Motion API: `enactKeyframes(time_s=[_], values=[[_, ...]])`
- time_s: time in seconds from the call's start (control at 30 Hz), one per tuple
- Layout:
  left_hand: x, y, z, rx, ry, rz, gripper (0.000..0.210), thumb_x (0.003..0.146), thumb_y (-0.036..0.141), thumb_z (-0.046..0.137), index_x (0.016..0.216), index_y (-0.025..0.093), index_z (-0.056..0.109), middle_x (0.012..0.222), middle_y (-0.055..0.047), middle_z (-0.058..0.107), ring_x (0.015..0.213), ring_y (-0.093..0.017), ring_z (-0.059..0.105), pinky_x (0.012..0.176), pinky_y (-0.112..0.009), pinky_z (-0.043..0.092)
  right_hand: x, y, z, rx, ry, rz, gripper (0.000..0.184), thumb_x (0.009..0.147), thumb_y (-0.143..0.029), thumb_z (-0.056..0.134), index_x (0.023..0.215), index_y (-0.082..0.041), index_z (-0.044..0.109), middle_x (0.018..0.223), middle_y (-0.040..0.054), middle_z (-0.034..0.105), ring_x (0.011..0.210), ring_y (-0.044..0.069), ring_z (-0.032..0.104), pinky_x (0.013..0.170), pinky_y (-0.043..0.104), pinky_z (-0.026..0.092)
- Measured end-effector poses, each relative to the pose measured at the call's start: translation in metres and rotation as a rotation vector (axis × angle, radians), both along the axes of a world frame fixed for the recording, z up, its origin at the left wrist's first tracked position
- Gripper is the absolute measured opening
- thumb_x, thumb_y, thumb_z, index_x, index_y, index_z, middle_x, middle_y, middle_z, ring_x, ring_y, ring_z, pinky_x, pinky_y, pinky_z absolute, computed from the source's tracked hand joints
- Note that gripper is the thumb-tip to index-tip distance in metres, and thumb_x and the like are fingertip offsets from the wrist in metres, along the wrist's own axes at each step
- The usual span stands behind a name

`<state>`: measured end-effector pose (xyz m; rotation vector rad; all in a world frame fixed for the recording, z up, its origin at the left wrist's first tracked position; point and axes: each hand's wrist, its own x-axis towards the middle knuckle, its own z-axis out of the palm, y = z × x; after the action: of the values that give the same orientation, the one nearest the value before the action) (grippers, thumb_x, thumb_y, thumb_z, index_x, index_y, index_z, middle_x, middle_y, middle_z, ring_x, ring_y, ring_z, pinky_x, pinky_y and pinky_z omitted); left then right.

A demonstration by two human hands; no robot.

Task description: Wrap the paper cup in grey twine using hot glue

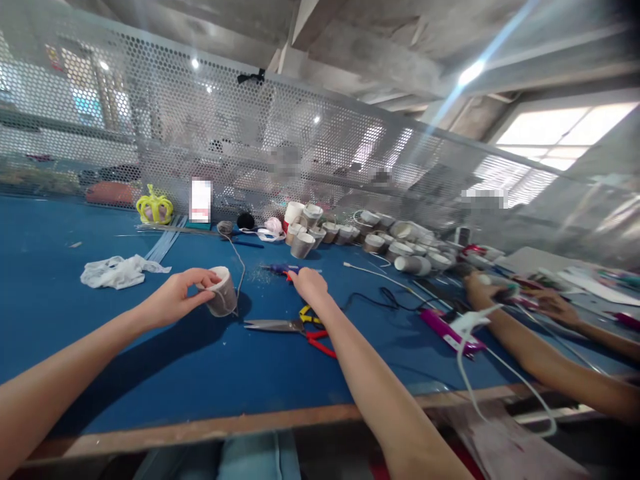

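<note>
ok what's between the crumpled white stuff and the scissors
In the head view, the left hand, the cup it holds and a thin cord beside that cup.

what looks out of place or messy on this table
One cup at the front of the right cluster appears tipped on its side, while most others stand upright. Small pale crumbs litter the blue table near the tip of the blue tool by the right hand.
</note>
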<state>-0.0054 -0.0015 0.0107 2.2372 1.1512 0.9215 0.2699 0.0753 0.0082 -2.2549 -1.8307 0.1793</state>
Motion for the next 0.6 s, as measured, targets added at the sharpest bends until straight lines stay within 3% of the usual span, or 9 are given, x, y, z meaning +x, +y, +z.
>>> enactKeyframes(time_s=[0.07, 0.13, 0.2, 0.27, 0.47, 0.6], values=[[0.001, -0.001, 0.002, -0.020, -0.003, 0.004, 0.019, 0.077, 0.035, 0.044, 0.075, 0.017, 0.049, 0.107, -0.011, 0.059, 0.098, -0.021, 0.054, 0.082, -0.032, 0.041, -0.009, -0.014, 0.008, 0.124, -0.102, 0.043, 0.031, 0.079, -0.033, 0.048, 0.088, -0.008, 0.061, 0.102, 0.0212, 0.055, 0.097, 0.027, 0.050, 0.076, 0.035, 0.037], [0.003, -0.003, 0.003, -0.040, -0.011, 0.007, 0.020, 0.077, 0.036, 0.044, 0.076, 0.016, 0.049, 0.105, -0.011, 0.059, 0.097, -0.021, 0.054, 0.082, -0.032, 0.041, -0.025, -0.033, 0.016, 0.196, -0.070, 0.348, 0.030, 0.077, -0.038, 0.050, 0.082, -0.011, 0.062, 0.090, 0.0146, 0.059, 0.089, 0.022, 0.052, 0.075, 0.032, 0.038], [0.004, -0.004, 0.003, -0.052, -0.020, 0.024, 0.022, 0.076, 0.037, 0.045, 0.076, 0.016, 0.050, 0.103, -0.011, 0.059, 0.096, -0.022, 0.053, 0.083, -0.033, 0.040, -0.046, -0.054, 0.020, 0.209, 0.111, 0.684, 0.028, 0.074, -0.042, 0.054, 0.077, -0.015, 0.061, 0.082, 0.0068, 0.059, 0.079, 0.015, 0.053, 0.071, 0.027, 0.039], [0.005, -0.004, 0.002, -0.065, -0.028, 0.040, 0.024, 0.075, 0.038, 0.045, 0.077, 0.015, 0.051, 0.099, -0.010, 0.060, 0.095, -0.022, 0.053, 0.083, -0.034, 0.039, -0.067, -0.072, 0.021, 0.258, 0.210, 0.833, 0.028, 0.067, -0.043, 0.061, 0.073, -0.016, 0.058, 0.078, 0.0037, 0.057, 0.075, 0.014, 0.051, 0.068, 0.025, 0.039], [0.006, -0.004, 0.001, -0.100, -0.048, 0.040, 0.023, 0.074, 0.037, 0.046, 0.076, 0.014, 0.053, 0.093, -0.009, 0.061, 0.094, -0.021, 0.053, 0.086, -0.034, 0.037, -0.094, -0.091, 0.008, 0.411, 0.270, 0.801, 0.012, 0.069, -0.019, 0.060, 0.063, -0.016, 0.049, 0.071, 0.0024, 0.052, 0.072, 0.013, 0.046, 0.066, 0.026, 0.037], [0.006, -0.005, 0.002, -0.122, -0.029, 0.030, 0.026, 0.075, 0.038, 0.046, 0.079, 0.014, 0.054, 0.091, -0.009, 0.062, 0.089, -0.021, 0.055, 0.083, -0.033, 0.039, -0.085, -0.090, 0.011, 0.278, 0.524, 0.797, 0.010, 0.075, -0.021, 0.050, 0.067, -0.017, 0.047, 0.064, -0.0009, 0.051, 0.060, 0.010, 0.047, 0.056, 0.022, 0.037]])
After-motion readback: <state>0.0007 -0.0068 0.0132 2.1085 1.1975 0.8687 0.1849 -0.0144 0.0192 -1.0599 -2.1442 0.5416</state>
